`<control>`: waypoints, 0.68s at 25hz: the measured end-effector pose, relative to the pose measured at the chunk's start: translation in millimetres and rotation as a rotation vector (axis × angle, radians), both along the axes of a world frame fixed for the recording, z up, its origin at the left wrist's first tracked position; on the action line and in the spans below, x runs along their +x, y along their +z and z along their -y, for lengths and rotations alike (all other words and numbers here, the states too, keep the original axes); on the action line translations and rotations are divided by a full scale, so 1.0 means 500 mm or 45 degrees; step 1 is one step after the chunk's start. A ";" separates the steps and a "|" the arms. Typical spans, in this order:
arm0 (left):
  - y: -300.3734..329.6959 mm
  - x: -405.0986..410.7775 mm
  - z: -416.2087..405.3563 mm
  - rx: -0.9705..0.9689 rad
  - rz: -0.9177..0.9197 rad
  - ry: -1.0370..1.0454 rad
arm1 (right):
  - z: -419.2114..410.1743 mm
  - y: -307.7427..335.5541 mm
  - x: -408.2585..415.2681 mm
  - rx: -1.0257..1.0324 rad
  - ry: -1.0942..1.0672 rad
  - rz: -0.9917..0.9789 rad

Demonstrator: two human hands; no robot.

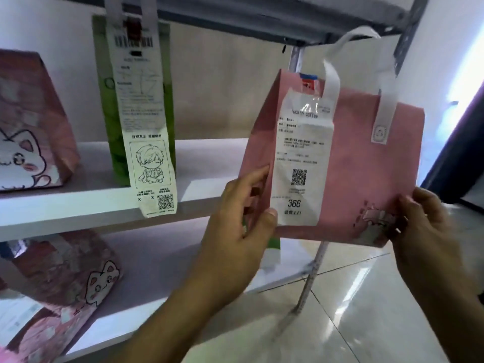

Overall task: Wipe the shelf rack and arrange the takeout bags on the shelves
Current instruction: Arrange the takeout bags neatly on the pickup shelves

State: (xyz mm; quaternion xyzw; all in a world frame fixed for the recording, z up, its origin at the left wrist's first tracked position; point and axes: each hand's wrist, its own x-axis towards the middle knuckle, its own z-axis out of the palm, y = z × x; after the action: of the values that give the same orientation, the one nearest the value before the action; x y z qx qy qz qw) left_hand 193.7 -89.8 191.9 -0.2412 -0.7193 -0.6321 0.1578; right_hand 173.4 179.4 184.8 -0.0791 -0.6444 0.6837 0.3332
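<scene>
The left hand (245, 213) grips the lower left corner of a pink takeout bag (361, 163), thumb on the front beside its receipt (301, 158) and fingers curled round the side fold. The right hand (424, 226) pinches the bag's lower right corner. The bag hangs in the air, upright, off the right end of the shelf rack (86, 205), touching no shelf. On the lower shelf a cat-print pink bag (65, 284) leans at the left end. On the middle shelf a green bag (115, 106) stands near the front edge, its long receipt (146, 121) hanging past that edge; another cat-print bag (28, 121) stands at the left end.
</scene>
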 end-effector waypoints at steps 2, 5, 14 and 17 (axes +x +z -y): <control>0.038 -0.060 0.005 -0.041 -0.043 0.063 | 0.012 0.038 -0.066 0.025 -0.018 -0.054; 0.060 -0.147 0.016 -0.105 -0.023 0.194 | 0.045 0.063 -0.168 0.036 -0.004 -0.090; 0.015 -0.292 0.007 -0.185 0.237 0.532 | 0.080 0.042 -0.375 0.106 0.009 0.063; 0.026 -0.335 -0.009 -0.139 0.286 0.547 | 0.080 0.047 -0.433 0.076 0.043 0.108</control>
State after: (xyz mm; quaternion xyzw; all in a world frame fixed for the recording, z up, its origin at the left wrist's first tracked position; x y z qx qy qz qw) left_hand 26.3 -85.5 204.7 -0.0190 -0.8001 -0.5671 0.1945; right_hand -43.2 139.2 208.2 -0.0871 -0.6792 0.6659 0.2962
